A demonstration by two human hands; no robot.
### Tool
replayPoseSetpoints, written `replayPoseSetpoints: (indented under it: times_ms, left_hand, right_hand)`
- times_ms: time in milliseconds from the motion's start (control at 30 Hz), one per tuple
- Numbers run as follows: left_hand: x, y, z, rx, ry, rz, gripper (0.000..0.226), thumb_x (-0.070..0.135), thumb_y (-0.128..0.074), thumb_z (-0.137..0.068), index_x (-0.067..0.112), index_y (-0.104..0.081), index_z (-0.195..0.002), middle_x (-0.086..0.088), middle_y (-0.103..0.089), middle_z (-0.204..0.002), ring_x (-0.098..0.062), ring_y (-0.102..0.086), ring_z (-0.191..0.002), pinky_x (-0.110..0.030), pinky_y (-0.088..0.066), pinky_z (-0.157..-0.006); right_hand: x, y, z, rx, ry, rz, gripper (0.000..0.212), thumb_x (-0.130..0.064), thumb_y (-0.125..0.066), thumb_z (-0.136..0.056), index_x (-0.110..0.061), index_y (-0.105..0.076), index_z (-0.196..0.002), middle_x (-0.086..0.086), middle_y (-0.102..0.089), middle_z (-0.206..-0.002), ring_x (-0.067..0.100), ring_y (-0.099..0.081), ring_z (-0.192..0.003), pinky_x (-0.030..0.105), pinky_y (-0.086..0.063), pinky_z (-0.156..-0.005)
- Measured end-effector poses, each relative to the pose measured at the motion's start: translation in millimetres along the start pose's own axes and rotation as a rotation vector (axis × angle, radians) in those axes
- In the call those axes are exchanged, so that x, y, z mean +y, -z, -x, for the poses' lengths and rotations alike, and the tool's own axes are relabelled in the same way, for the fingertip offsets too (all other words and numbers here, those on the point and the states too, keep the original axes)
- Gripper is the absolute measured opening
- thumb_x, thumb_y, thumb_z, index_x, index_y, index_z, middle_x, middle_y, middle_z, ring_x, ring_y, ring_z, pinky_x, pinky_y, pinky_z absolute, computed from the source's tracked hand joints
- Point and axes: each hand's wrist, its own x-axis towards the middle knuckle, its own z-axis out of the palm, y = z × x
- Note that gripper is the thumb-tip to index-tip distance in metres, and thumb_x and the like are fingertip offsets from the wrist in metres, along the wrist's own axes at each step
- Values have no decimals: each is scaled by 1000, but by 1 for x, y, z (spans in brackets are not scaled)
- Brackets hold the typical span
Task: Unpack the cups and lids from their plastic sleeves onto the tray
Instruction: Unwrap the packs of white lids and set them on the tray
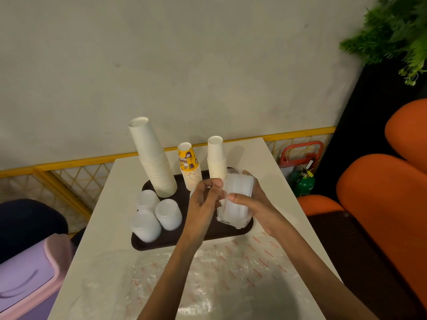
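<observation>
Empty sleeves (208,273) lie crumpled on the table (104,227) closest in, just short of the tray (208,235). Above the tray's right end, the right hand (258,204) is clamped round a stack of lids (239,190), thumb across the front. The stack is tilted and held clear of the tray. The lids are in their sleeve (223,217), whose loose end bunches at the bottom. The left hand (203,197) pinches the film at the stack's upper left edge. Cups (157,162) stand unwrapped at the back of the tray, with small clear cups (167,214) upturned at its left.

The step in hand looks like stripping the sleeve off the lids. It should go best if the right hand squeezes the stack through the film so the lids stay nested. The left hand can then draw the film along the stack rather than across it. Thin lids probably fan out easily, so the stack should be lowered onto the bare front right of the tray before the grip loosens.
</observation>
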Motion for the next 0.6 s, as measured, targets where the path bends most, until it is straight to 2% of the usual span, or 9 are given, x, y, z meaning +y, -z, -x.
replayPoseSetpoints:
  times_ms: [67, 133, 233, 300, 400, 500, 533, 600]
  left_hand:
    - [5, 5, -3, -18, 25, -17, 17, 35, -53, -89, 25, -58, -101, -2, -64, -109, -18, -62, -104, -25, -52, -84]
    - [8, 7, -3, -35, 26, -40, 14, 33, -58, -85, 26, -59, -97, 0, -64, -107, -16, -61, -103, -22, -52, -79]
    - [9, 11, -2, -49, 27, -31, 15, 29, -61, -82, 25, -60, -97, 2, -63, -102, -16, -61, -102, -19, -53, -74]
    - [7, 12, 0, -62, 22, -3, 9, 21, -59, -87, 21, -61, -96, -1, -64, -100, -18, -61, -102, -20, -54, -75]
    - [6, 11, 2, -40, 17, 4, 7, 13, -57, -91, 15, -61, -85, 0, -64, -90, -19, -61, -96, -26, -54, -81]
    - [8, 8, 2, -15, 31, 17, 9, 12, -57, -90, 12, -60, -81, -4, -65, -90, -21, -62, -97, -33, -53, -89]
    - [8, 7, 2, -10, 28, 7, 9, 11, -57, -90, 12, -60, -81, -4, -66, -90, -21, -63, -97, -32, -53, -89]
    - [7, 7, 1, 3, -4, -29, 11, 9, -57, -91, 13, -60, -80, 2, -68, -86, -15, -65, -91, -27, -54, -83]
  right_hand:
    - [-1, 0, 2, -44, 28, 82, 69, -13, -71, -78, -30, -28, -129, -16, -45, -116, 7, -47, -111, 16, -46, -84]
    - [-2, -1, 3, -58, 45, 150, 73, -7, -71, -79, -27, -27, -134, -18, -43, -115, 5, -46, -109, 12, -45, -82]
    - [-3, -2, 1, -42, 42, 176, 84, -5, -72, -78, -20, -22, -143, -8, -40, -127, 14, -41, -123, 31, -40, -104]
    - [-4, -1, 1, -45, 37, 163, 87, -8, -76, -76, -20, -22, -143, -4, -39, -132, 18, -40, -128, 40, -35, -111]
    - [-4, 2, 0, -53, 44, 152, 87, -11, -78, -74, -23, -24, -141, -5, -40, -131, 15, -40, -125, 35, -37, -107]
    - [-4, 1, -1, -56, 40, 139, 88, -17, -81, -71, -28, -25, -138, -5, -41, -131, 15, -41, -124, 39, -39, -108]
    - [-3, 1, -1, -54, 37, 140, 88, -20, -82, -68, -29, -26, -136, -6, -41, -129, 14, -41, -123, 38, -39, -107]
    - [-3, 3, -2, -43, 39, 138, 79, -14, -79, -74, -28, -27, -131, -9, -40, -125, 13, -41, -121, 37, -38, -107]
